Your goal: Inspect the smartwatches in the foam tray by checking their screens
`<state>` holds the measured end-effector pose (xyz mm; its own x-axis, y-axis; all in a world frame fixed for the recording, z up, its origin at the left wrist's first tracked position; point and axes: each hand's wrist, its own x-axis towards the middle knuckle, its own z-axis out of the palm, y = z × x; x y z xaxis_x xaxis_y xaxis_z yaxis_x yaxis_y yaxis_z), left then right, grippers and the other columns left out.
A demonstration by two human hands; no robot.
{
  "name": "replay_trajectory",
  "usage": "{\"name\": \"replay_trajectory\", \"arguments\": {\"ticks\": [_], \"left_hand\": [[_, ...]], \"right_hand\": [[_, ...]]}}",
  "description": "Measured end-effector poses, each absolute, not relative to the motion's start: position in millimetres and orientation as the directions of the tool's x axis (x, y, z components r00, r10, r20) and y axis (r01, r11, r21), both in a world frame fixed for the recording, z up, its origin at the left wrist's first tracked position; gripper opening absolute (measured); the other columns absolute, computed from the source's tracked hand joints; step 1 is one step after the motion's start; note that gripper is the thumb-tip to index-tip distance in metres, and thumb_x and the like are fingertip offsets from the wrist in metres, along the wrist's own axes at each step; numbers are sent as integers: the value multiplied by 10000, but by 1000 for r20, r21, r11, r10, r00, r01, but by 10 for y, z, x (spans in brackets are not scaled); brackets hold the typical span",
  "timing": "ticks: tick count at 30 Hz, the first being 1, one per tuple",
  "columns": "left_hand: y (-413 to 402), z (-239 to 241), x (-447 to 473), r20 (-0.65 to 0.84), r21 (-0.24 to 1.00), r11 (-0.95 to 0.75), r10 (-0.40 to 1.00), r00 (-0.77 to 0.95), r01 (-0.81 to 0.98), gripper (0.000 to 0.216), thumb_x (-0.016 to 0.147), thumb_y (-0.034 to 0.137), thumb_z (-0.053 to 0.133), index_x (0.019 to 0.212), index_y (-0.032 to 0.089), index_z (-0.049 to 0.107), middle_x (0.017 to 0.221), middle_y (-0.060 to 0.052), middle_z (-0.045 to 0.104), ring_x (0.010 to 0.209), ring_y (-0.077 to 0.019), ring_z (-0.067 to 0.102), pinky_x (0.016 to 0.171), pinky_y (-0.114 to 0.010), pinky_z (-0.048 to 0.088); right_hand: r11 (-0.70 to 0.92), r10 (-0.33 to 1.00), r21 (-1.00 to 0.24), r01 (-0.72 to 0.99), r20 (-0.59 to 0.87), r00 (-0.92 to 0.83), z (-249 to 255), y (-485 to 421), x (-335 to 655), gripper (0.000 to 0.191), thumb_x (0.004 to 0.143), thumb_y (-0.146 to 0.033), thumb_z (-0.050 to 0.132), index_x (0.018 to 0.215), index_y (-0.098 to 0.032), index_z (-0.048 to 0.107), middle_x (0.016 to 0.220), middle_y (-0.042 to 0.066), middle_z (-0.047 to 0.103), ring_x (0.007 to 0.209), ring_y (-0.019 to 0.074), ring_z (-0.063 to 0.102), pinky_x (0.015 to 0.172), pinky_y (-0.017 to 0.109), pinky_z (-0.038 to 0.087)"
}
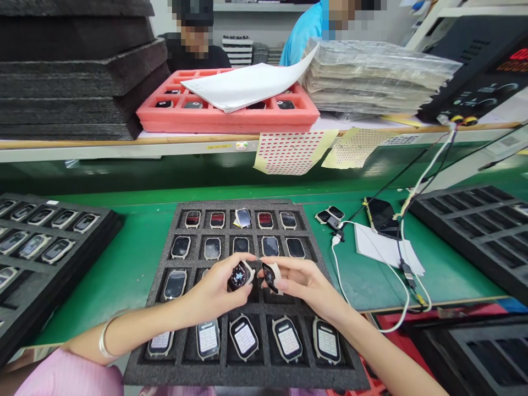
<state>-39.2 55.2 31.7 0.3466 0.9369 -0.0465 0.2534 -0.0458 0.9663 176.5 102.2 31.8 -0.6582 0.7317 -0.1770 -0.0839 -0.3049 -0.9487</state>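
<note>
Over the foam tray (247, 375), the left hand (223, 283) pinches one watch (238, 275), the right hand (307, 278) a second watch (269, 276); near-row watches (245, 336) are lit, far-row watches (289, 220) mostly dark, so work appears partway complete.

Before you runs a flat green bench (138, 234); in its middle, nearest you, lies a dark grey foam tray with square compartments (243, 376), with a black foam tray (103, 215) to your left; to your right lie a white paper sheet (385, 247) and a white plastic cable (337, 237); above, your wood-edged shelf (185, 144) bears stacked black foam slabs (70, 77), a pinkish-red foam tray (223, 121) and a clear-plastic-wrapped pile (367, 80)
</note>
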Motion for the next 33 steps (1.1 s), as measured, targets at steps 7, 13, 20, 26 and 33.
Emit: {"name": "replay_trajectory", "arguments": {"ticks": [7, 13, 20, 26, 33], "left_hand": [[541, 348, -410, -24, 964, -67, 943, 333, 258, 392, 802, 131, 545, 1183, 205, 493, 1065, -44, 627, 1018, -210, 570, 916, -339, 443], [529, 373, -402, -21, 966, -72, 935, 355, 249, 398, 794, 99, 528, 1175, 209, 490, 1047, -32, 625, 1040, -208, 560, 920, -326, 431], [535, 346, -413, -28, 961, -71, 936, 351, 267, 371, 798, 101, 534, 1149, 215, 505, 1004, -23, 621, 1000, -202, 552, 881, -309, 432], [531, 343, -419, -12, 970, -72, 939, 343, 231, 368, 823, 112, 521, 1172, 224, 483, 1005, -14, 594, 861, -156, 556, 809, -267, 444], [532, 336, -413, -22, 962, -74, 939, 343, 264, 383, 808, 100, 533, 1165, 225, 479, 1010, -11, 583, 877, -158, 543, 805, -265, 432]], "right_hand": [[-304, 741, -948, -96, -172, -649, 312, 1025, 1778, 381, 783, -261, 727, 1155, -212, 660, 981, 62, 713, 832, 191, 672, 790, 330, 517], [-315, 731, -946, -78, -190, -655, 323, 1027, 1780, 345, 796, -265, 712, 1136, -216, 672, 990, 60, 718, 821, 190, 680, 808, 341, 516], [-313, 735, -947, -73, -192, -650, 324, 1010, 1784, 363, 786, -281, 720, 1139, -214, 670, 973, 62, 719, 814, 195, 678, 791, 342, 520], [-318, 717, -944, -85, -181, -673, 331, 1009, 1796, 362, 795, -268, 712, 1148, -206, 664, 927, 55, 716, 779, 173, 667, 742, 298, 510], [-331, 712, -940, -77, -195, -675, 340, 1009, 1795, 353, 788, -250, 719, 1134, -198, 673, 931, 55, 710, 796, 175, 660, 760, 304, 504]]}}
